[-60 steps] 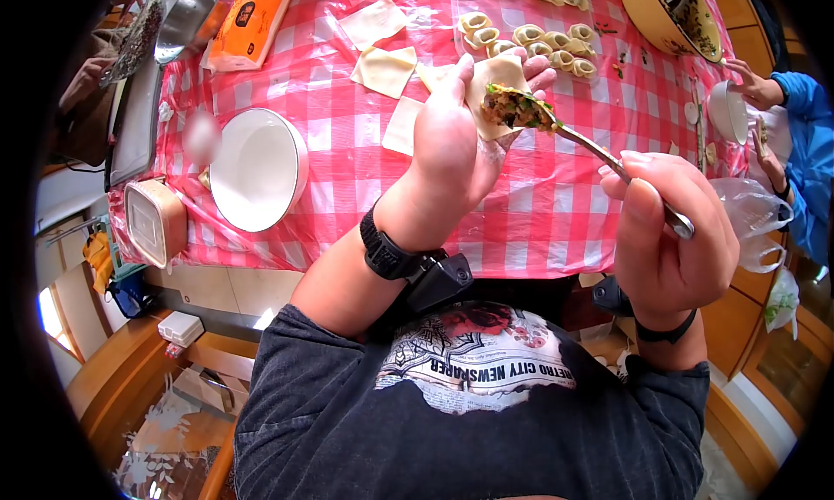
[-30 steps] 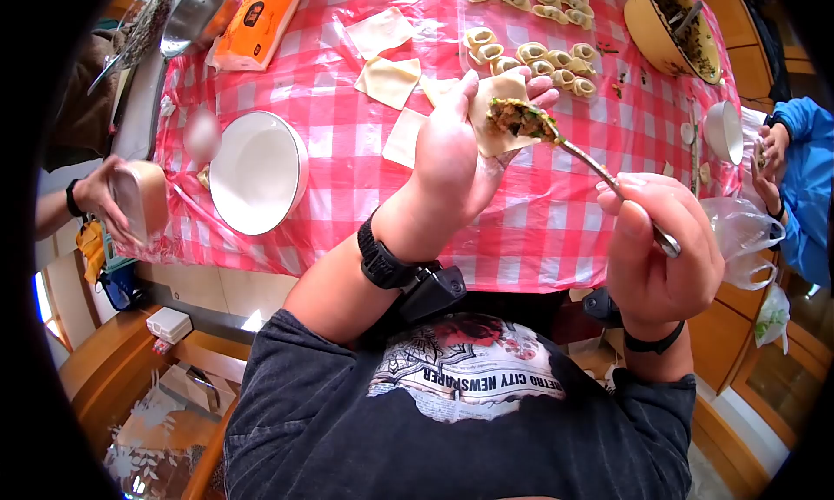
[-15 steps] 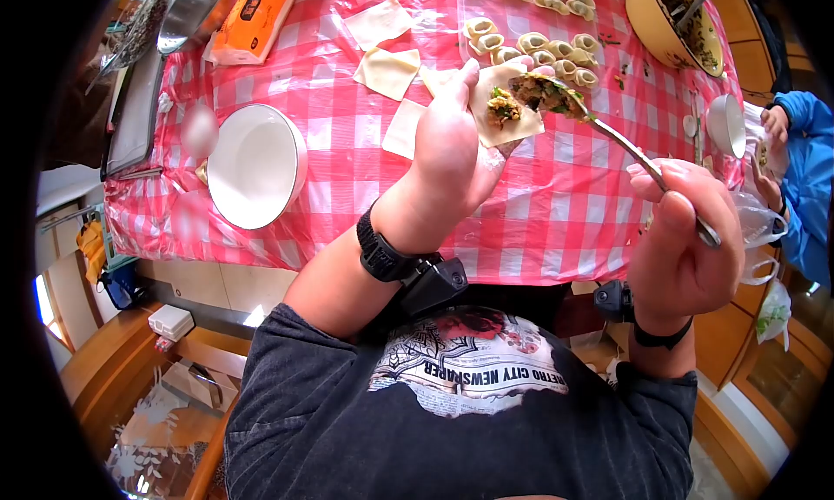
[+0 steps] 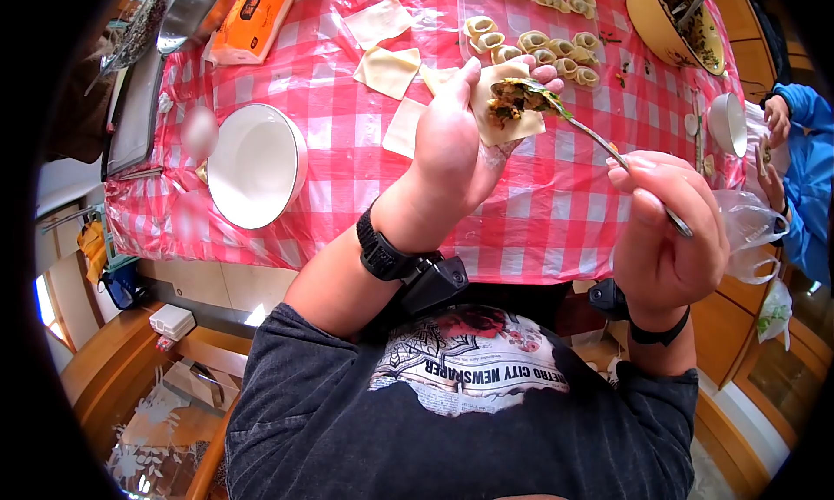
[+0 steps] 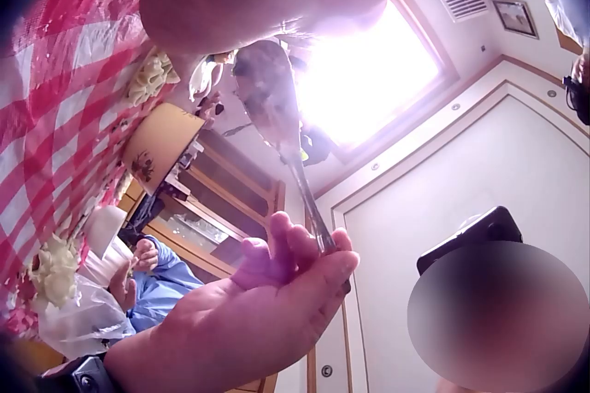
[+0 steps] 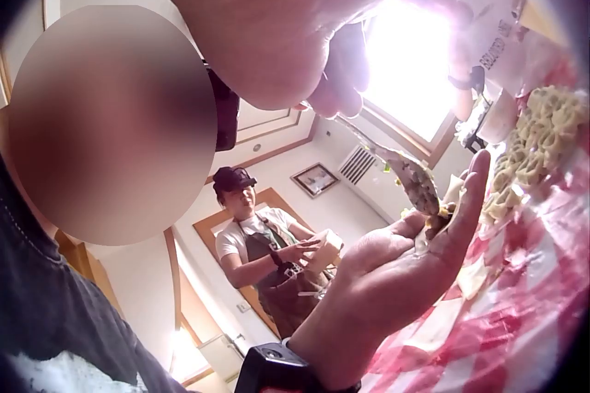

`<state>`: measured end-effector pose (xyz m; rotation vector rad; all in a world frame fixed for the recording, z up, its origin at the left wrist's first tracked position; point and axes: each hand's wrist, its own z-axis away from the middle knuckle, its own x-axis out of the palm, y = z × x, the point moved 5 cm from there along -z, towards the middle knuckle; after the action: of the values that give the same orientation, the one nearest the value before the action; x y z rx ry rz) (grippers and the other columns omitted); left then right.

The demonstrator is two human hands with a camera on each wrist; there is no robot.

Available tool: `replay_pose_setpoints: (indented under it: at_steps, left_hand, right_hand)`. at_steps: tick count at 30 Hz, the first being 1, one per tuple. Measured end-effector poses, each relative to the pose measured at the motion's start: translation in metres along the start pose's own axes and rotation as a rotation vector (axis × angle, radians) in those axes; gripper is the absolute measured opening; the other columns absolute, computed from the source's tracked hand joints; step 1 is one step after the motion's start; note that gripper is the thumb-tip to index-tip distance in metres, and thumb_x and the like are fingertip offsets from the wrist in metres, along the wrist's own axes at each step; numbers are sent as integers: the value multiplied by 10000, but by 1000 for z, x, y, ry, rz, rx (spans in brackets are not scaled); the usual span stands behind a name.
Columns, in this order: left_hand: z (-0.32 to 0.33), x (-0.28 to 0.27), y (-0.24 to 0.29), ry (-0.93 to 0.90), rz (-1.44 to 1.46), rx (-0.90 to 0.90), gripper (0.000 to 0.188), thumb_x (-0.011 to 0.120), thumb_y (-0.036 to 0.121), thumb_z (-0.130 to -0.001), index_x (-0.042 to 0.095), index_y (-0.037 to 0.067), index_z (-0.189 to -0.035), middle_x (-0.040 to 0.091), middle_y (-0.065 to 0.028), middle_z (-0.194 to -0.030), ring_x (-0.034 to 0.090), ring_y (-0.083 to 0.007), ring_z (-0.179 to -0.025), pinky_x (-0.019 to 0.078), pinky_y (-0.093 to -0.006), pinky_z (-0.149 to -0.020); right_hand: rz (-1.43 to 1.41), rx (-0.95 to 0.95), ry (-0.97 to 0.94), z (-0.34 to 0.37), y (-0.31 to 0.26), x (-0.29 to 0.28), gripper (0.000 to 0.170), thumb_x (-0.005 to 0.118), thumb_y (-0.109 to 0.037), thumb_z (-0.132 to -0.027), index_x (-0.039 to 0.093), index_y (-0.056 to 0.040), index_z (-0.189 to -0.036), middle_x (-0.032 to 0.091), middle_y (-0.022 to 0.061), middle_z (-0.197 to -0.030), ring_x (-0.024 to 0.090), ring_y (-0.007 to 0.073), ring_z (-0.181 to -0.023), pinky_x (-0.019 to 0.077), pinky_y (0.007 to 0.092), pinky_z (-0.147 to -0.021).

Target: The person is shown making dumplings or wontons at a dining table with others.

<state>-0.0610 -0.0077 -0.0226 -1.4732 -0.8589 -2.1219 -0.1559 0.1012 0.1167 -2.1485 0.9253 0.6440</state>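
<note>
My left hand is palm up with a square dough wrapper lying across its straight fingers. Dark green and brown filling sits on the wrapper. The bowl of a metal spoon is over that filling, with more filling on it. My right hand pinches the spoon's handle between thumb and fingers. In the right wrist view the spoon slants down to the filling above the left palm. The left wrist view shows the right hand holding the handle end.
Loose wrappers lie left of my left hand, folded dumplings beyond it. A white bowl stands left, a yellow filling bowl at the back right. A person in blue sits at right; another person stands holding a container.
The spoon came down to the wrapper, left some filling there, lifted right, and is now back over it. The left hand stays nearly still. A container at the far left was taken away by someone.
</note>
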Motion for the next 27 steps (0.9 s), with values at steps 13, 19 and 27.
replay_pose_setpoints:
  at_steps: [13, 19, 27]
  left_hand:
    - [0, 0, -2, 12, -20, -34, 572, 169, 324, -1073, 382, -101, -1391, 491, -277, -1379, 462, -394, -1324, 370, -453, -1132]
    - [-1, 1, -2, 10, -5, -35, 564, 162, 316, -1073, 382, -99, -1385, 475, -289, -1388, 454, -409, -1325, 363, -461, -1140]
    - [-1, 2, -2, 16, -25, -27, 576, 154, 319, -1072, 361, -102, -1406, 472, -296, -1389, 447, -419, -1330, 374, -464, -1132]
  right_hand:
    - [42, 356, 570, 6, 61, -83, 187, 577, -138, -1010, 674, 8, -1074, 709, 54, -855, 673, 89, -730, 460, 183, -578]
    - [386, 378, 568, 1, 106, -133, 206, 616, -194, -996, 700, -25, -1076, 712, 12, -806, 650, 41, -738, 425, 169, -568]
    - [369, 533, 329, 4, 212, -134, 246, 627, -241, -982, 719, -52, -1110, 739, 67, -867, 681, 111, -794, 507, 237, -711]
